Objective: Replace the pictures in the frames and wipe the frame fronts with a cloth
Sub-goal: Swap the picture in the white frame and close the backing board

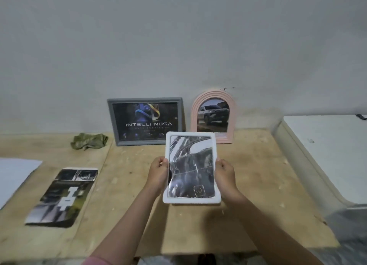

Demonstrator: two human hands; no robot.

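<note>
A white rectangular frame with a dark glossy picture in it is held upright above the middle of the wooden table. My left hand grips its left edge and my right hand grips its right edge. Against the wall behind lean a grey frame showing a dark logo poster and a pink arched frame showing a car. A crumpled green cloth lies at the back left. A loose dark picture lies flat on the left of the table.
A white sheet of paper lies at the table's left edge. A white cabinet or appliance stands close along the table's right side. The grey wall runs right behind the table.
</note>
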